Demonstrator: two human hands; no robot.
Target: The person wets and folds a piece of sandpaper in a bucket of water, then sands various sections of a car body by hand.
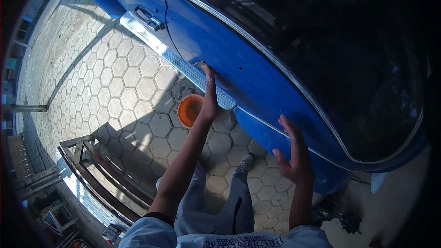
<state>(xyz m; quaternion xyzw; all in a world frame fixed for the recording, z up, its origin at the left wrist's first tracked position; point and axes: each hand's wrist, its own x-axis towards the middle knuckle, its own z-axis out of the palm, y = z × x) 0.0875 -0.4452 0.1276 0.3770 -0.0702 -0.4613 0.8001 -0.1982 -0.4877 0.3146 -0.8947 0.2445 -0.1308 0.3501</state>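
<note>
On my screen, the blue car slants long-ways from 10 o'clock to 4 o'clock. My left hand is open, fingertips close by the car; I can't tell if they touch. It looks nearer than my right hand, also open. From both, the car lies toward 1 o'clock.

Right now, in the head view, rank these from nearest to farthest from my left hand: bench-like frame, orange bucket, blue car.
From your left hand:
1. Blue car: right by the fingertips; contact is unclear.
2. Orange bucket: on the paving, just left of the wrist.
3. Bench-like frame: farther off, lower left.
</note>
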